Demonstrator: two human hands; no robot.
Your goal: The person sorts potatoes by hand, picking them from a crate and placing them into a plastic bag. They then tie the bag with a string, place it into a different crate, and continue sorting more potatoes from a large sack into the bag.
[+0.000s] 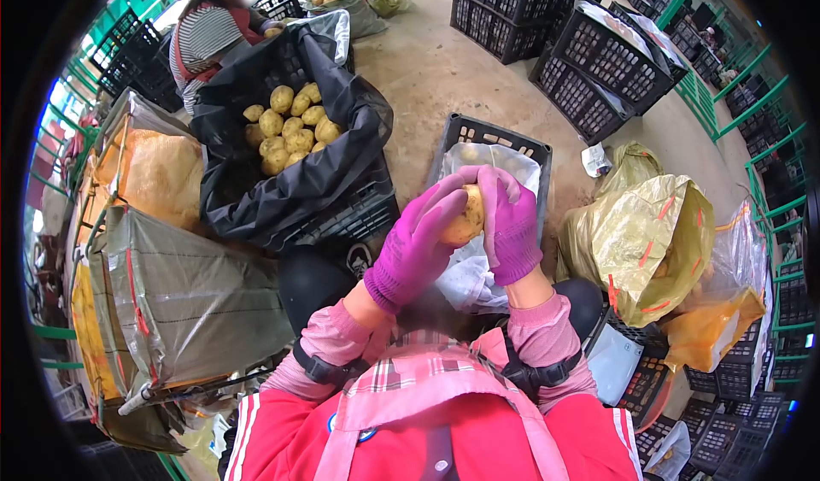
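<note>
Both my hands wear purple gloves and hold one yellow-brown potato (465, 221) between them, in front of my body. My left hand (420, 240) grips its left side, and my right hand (511, 225) is wrapped round its right and upper side. Under my hands stands a black plastic crate (494, 131) lined with clear plastic film. Ahead to the left, a larger crate lined with black cloth (231, 165) holds several potatoes (295, 132). The fingers hide part of the potato I hold.
A yellow-green woven sack (636, 242) stands open on my right, near an orange bag (716, 331). To my left is a grey woven sack (192, 284). Stacked black crates (598, 62) stand ahead right. A co-worker in a striped top (209, 37) sits at the far left.
</note>
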